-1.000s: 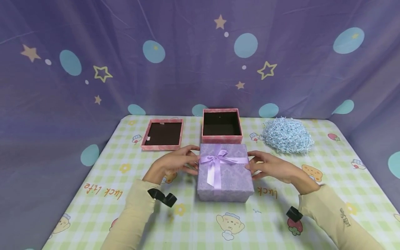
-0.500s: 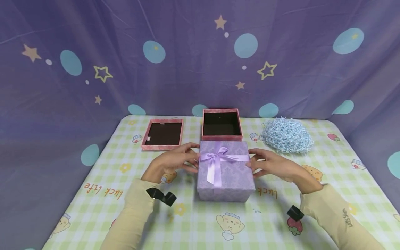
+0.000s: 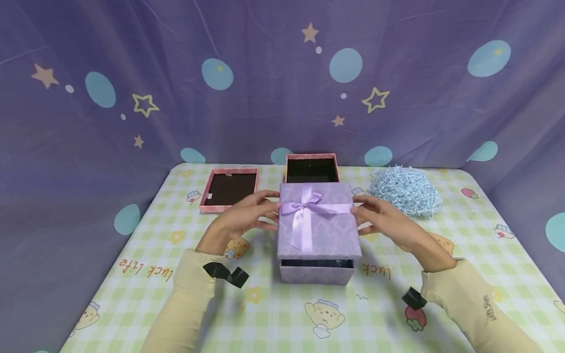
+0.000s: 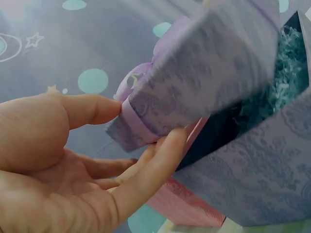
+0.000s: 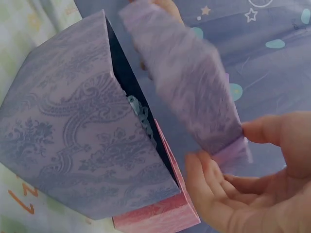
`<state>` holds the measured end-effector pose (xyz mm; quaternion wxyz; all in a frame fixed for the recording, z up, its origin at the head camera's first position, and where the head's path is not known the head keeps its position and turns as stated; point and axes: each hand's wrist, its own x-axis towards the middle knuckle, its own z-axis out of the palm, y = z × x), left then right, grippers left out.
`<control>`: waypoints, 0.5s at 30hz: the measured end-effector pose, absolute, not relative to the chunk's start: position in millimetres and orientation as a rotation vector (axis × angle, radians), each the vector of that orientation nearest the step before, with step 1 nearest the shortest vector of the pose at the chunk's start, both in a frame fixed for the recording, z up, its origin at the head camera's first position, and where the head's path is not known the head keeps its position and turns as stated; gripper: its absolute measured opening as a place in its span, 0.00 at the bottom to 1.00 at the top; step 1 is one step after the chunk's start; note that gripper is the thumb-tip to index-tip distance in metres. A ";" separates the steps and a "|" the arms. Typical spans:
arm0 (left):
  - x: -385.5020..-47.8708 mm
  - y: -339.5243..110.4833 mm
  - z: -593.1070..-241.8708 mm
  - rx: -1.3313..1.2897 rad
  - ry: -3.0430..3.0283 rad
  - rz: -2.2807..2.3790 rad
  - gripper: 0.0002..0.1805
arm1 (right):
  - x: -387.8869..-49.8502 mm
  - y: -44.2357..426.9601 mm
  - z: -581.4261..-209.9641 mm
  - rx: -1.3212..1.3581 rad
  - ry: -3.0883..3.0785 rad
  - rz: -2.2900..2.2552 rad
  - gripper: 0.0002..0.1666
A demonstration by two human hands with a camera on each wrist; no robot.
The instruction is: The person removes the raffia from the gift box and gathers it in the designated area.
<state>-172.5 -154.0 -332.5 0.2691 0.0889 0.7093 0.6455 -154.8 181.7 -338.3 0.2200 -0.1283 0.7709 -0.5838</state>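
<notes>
Both hands hold a purple patterned lid (image 3: pixel 328 235) with a lilac ribbon bow, raised above its purple box (image 3: pixel 317 274). The left hand (image 3: pixel 247 214) pinches the lid's left side between thumb and fingers, and the right hand (image 3: pixel 384 219) pinches the right side. In the left wrist view the lid (image 4: pixel 194 73) is tilted off the box (image 4: pixel 243 170), and blue shredded paper (image 4: pixel 290 73) shows inside. The right wrist view has the right hand (image 5: pixel 257 174) at the ribboned edge of the lid (image 5: pixel 189 77), clear of the box (image 5: pixel 82 126).
Behind the lid stands an open pink box (image 3: pixel 311 156), partly hidden. A pink lid (image 3: pixel 227 209) lies inside-up at the back left. A heap of blue shredded paper (image 3: pixel 405 191) rests at the back right, on the checked tablecloth (image 3: pixel 145 304).
Both hands have lifted the purple lid up and away from the box, so a dark gap shows at the near side. The lid now covers more of the pink box behind.
</notes>
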 end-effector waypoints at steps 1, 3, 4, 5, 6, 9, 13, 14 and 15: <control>-172.7 -153.2 -331.9 0.234 1.924 1.752 0.28 | -154.3 180.8 -337.1 -0.338 2.155 -1.631 0.37; -173.0 -151.8 -330.0 0.229 1.946 1.778 0.25 | -153.3 179.1 -334.4 -0.309 2.192 -1.668 0.36; -173.0 -151.0 -328.5 0.224 1.955 1.793 0.23 | -152.8 178.5 -332.8 -0.295 2.208 -1.683 0.36; -172.6 -150.5 -326.8 0.226 1.967 1.804 0.21 | -152.2 178.1 -331.1 -0.276 2.219 -1.700 0.36; -172.2 -150.0 -324.8 0.233 1.979 1.813 0.20 | -151.6 177.8 -329.2 -0.262 2.231 -1.714 0.37; -170.1 -148.8 -318.0 0.261 2.021 1.847 0.17 | -150.2 177.2 -323.7 -0.249 2.253 -1.751 0.39; -166.1 -148.0 -308.9 0.320 2.147 1.861 0.18 | -149.1 177.1 -319.9 -0.279 2.301 -1.785 0.35; -165.2 -147.8 -307.1 0.329 2.193 1.854 0.18 | -148.8 177.1 -319.6 -0.290 2.323 -1.791 0.34; -164.3 -147.7 -305.3 0.337 2.242 1.840 0.18 | -148.5 176.8 -319.5 -0.307 2.344 -1.801 0.33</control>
